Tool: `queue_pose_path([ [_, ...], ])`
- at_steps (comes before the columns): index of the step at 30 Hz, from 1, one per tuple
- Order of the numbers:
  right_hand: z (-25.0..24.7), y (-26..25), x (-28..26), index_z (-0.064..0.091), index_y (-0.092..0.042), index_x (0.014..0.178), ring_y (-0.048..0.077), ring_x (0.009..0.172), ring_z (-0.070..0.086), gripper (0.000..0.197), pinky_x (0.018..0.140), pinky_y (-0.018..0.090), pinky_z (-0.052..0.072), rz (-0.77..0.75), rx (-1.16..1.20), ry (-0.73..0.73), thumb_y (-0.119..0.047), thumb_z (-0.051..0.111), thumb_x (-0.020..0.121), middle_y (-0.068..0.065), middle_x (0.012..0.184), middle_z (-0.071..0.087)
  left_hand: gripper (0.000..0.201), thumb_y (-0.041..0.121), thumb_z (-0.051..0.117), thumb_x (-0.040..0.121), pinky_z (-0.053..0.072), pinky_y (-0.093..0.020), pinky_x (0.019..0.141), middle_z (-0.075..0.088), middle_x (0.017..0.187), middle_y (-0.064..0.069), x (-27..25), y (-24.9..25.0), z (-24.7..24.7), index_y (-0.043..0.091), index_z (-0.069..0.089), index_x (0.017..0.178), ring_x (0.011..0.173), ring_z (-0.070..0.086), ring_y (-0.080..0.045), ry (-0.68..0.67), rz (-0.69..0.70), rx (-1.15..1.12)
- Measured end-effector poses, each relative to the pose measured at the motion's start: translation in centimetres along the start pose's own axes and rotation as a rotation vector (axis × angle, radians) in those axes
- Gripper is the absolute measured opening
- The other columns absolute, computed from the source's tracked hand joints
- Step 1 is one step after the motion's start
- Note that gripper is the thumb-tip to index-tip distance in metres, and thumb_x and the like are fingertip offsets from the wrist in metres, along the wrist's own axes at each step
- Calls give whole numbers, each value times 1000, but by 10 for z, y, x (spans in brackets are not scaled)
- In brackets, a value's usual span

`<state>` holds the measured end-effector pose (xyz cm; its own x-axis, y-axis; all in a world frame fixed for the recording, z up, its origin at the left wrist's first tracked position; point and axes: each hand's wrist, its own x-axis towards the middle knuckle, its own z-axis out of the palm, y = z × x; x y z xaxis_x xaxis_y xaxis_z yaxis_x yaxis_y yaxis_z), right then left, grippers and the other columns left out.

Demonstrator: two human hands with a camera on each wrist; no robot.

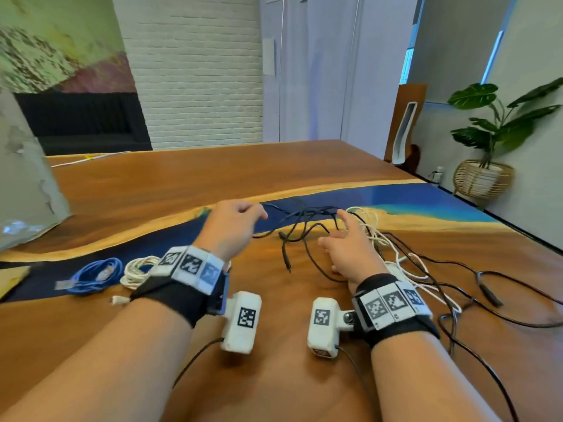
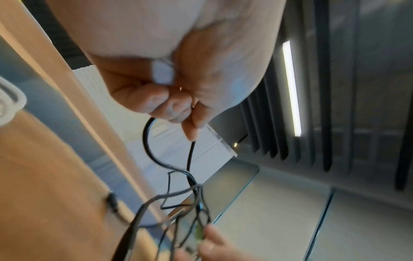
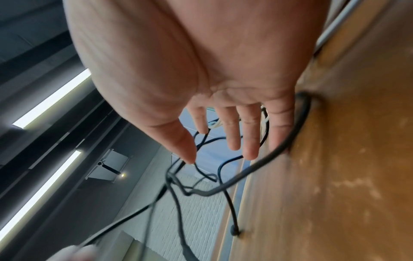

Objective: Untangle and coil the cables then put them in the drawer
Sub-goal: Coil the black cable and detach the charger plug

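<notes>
A tangle of thin black cables [image 1: 307, 226] lies across the wooden table, knotted with a white cable [image 1: 377, 236] on its right. My left hand [image 1: 234, 223] is raised over the tangle's left end; in the left wrist view its curled fingers [image 2: 170, 106] pinch a black cable [image 2: 147, 141] that hangs down into the knot. My right hand [image 1: 347, 245] hovers over the tangle with fingers [image 3: 232, 130] spread and straight, black strands [image 3: 201, 185] dangling past them, none gripped.
A coiled blue cable [image 1: 91, 274] and a coiled white cable [image 1: 137, 271] lie at the left on the table's blue resin strip [image 1: 411, 196]. More black cable [image 1: 487, 287] trails toward the right edge. A grey bag [image 1: 27, 184] stands far left.
</notes>
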<state>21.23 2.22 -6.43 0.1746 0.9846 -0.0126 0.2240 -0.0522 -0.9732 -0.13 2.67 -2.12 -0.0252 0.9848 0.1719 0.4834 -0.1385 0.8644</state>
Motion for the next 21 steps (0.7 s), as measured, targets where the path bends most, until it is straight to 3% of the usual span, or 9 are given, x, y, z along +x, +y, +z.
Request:
queue_pose_path([
  [3,-2,-3,-2,21,-36,161,24,125,57,77,104,52,51,2,59,80,-20,62,99,1,149,49,27,29,52,105,18,-32,51,29,59,-3,-22,-8,-19,26,77,95,47,20,-17,224,69,-289],
  [6,-8,-4,-2,38,-24,155,20,102,70,61,83,43,61,40,208,178,-18,62,99,0,129,61,29,27,52,107,13,-43,60,28,69,-5,-39,-22,-27,28,78,95,61,14,-30,270,55,-528],
  [9,-10,-3,-2,70,-17,114,15,79,71,18,59,30,56,6,216,188,-21,63,98,8,105,75,28,25,49,108,17,-35,52,39,68,3,-47,-31,-27,14,74,101,55,20,-24,256,40,-578],
  [12,-16,-2,1,68,-9,95,16,58,64,12,51,28,51,-7,368,266,-17,61,100,11,84,71,28,23,47,109,29,-25,43,52,70,13,-52,-29,-26,4,67,106,48,29,-16,301,42,-674],
  [14,-27,-4,4,67,-6,103,13,63,70,10,54,26,56,47,568,352,-10,58,100,11,95,72,27,23,46,109,32,-26,44,54,73,13,-55,-30,-27,6,66,106,47,33,-14,340,35,-732],
  [16,-38,-5,4,59,-7,123,16,82,75,24,64,28,60,66,713,394,-6,56,100,13,109,72,28,24,46,109,35,-26,46,55,74,12,-58,-33,-26,6,66,107,49,37,-14,333,18,-743],
  [18,-39,-10,-2,44,-18,146,16,76,68,49,64,31,59,11,696,341,-4,53,100,11,101,69,29,24,47,109,37,-27,47,54,73,11,-60,-32,-20,7,70,107,51,41,-15,297,5,-735],
  [20,-29,-17,-11,31,-34,155,17,62,60,67,56,32,55,-76,526,244,-5,56,99,10,85,65,27,23,48,109,37,-30,49,52,70,10,-64,-28,-13,10,72,106,51,42,-15,266,20,-729],
  [21,-21,-20,-14,28,-38,156,18,63,62,73,56,32,55,-110,425,195,-7,60,98,10,85,67,27,22,48,108,37,-31,49,51,69,8,-65,-26,-9,13,73,106,51,42,-15,251,33,-735],
])
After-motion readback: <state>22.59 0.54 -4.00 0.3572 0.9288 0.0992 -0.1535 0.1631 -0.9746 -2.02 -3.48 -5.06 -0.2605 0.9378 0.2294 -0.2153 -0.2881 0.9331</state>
